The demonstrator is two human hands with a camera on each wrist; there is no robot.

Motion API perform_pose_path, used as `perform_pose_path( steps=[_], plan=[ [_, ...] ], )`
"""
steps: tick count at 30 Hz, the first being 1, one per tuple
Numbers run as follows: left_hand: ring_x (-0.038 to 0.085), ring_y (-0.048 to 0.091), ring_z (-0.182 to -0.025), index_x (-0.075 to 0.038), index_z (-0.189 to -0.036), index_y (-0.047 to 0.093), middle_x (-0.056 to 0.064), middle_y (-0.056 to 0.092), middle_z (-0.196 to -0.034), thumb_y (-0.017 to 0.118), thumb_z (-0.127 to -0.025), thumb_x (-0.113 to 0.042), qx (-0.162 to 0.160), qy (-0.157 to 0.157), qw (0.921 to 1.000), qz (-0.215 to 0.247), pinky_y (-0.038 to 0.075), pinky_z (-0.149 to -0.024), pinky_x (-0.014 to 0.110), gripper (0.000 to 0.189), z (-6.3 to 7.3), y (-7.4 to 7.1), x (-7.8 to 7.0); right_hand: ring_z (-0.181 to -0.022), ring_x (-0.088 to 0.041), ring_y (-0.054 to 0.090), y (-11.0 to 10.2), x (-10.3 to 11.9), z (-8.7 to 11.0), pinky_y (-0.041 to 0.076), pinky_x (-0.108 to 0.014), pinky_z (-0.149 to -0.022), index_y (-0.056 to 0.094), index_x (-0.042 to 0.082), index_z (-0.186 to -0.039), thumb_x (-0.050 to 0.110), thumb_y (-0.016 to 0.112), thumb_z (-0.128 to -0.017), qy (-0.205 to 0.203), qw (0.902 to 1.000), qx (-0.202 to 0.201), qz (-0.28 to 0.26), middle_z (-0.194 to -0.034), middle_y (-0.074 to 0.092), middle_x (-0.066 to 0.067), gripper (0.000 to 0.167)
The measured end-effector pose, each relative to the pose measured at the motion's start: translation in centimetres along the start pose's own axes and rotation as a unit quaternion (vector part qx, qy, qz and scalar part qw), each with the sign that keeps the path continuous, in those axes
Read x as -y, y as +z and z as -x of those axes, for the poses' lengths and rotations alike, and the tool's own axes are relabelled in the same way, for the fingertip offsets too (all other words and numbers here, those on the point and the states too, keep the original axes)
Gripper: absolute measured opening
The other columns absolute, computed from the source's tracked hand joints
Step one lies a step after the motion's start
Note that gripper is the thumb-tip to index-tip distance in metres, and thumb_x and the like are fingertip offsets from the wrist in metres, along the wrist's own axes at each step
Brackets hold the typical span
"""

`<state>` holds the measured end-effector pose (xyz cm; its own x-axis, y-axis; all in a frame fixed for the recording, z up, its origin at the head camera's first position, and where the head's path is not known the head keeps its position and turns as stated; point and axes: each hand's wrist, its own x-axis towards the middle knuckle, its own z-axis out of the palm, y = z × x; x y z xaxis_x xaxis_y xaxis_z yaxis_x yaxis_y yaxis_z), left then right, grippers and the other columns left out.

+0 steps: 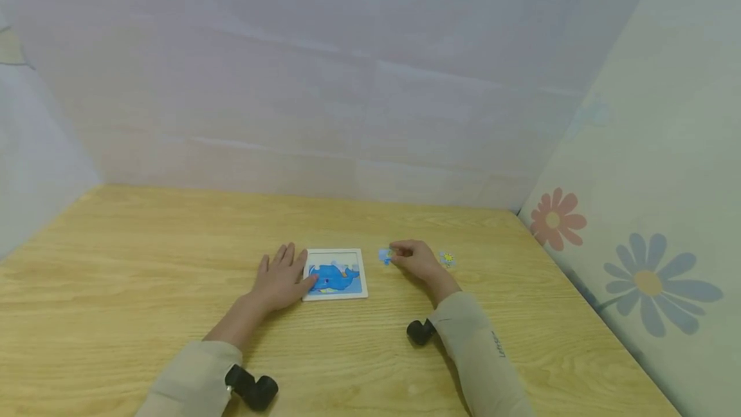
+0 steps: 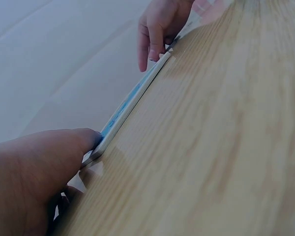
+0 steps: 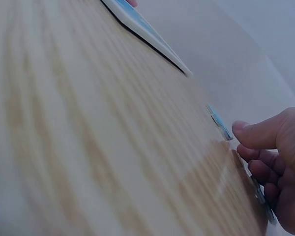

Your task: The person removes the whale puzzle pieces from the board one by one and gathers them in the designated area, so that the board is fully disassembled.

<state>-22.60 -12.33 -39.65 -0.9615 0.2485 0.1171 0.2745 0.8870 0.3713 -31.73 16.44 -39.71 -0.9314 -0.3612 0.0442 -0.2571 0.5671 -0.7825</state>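
On my feed, left hand (image 1: 282, 283) had fingers spread, thumb on the whale puzzle board (image 1: 336, 297). Right hand (image 1: 418, 260), fingers bent, was at a blue piece (image 1: 384, 255) right of the board; I couldn't tell if pinched.

From my end I see a screened-in booth: a creased sheet (image 1: 347, 82) at twelve o'clock, a pale panel (image 1: 40, 166) at nine, a flowered wall (image 1: 666, 147) at three, a wood-grain table (image 1: 145, 262) towards six. Home or lab, I can't tell.
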Motion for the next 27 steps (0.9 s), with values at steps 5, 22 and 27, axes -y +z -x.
perform_pose_path(
  steps=[5,22,27],
  plan=[
    [0.041,0.008,-0.124,0.003,-0.133,0.028,0.029,0.014,-0.136,0.043,-0.088,-0.037,-0.002,0.001,1.0,0.001,0.003,-0.093,0.059,0.062,0.0,0.1,0.1,-0.091,-0.022,0.047,-0.3,0.1,-0.1,0.041,-0.035,-0.078,0.055,0.001,-0.114,0.009,0.057,-0.083,0.02,0.9997,0.006,-0.01,-0.099,0.052,-0.008,0.032],
    [0.041,0.008,-0.124,0.003,-0.132,0.029,0.029,0.014,-0.136,0.043,-0.088,-0.036,-0.003,0.001,1.0,0.006,0.003,-0.092,0.059,0.061,-0.2,0.2,0.1,-0.074,-0.017,0.049,-0.1,3.7,-0.4,0.042,-0.027,-0.06,0.056,-0.002,-0.112,0.013,0.06,-0.082,-0.04,0.9988,0.004,0.029,-0.083,0.056,-0.003,0.033],
    [0.041,0.008,-0.124,0.003,-0.132,0.029,0.029,0.015,-0.135,0.044,-0.088,-0.036,-0.008,0.0,0.9999,0.008,0.003,-0.092,0.059,0.061,-0.2,0.3,0.2,-0.071,-0.015,0.051,1.2,4.6,0.0,0.042,-0.025,-0.057,0.055,-0.001,-0.112,0.015,0.061,-0.082,-0.052,0.9982,0.019,0.023,-0.083,0.056,-0.002,0.035]
  ],
)
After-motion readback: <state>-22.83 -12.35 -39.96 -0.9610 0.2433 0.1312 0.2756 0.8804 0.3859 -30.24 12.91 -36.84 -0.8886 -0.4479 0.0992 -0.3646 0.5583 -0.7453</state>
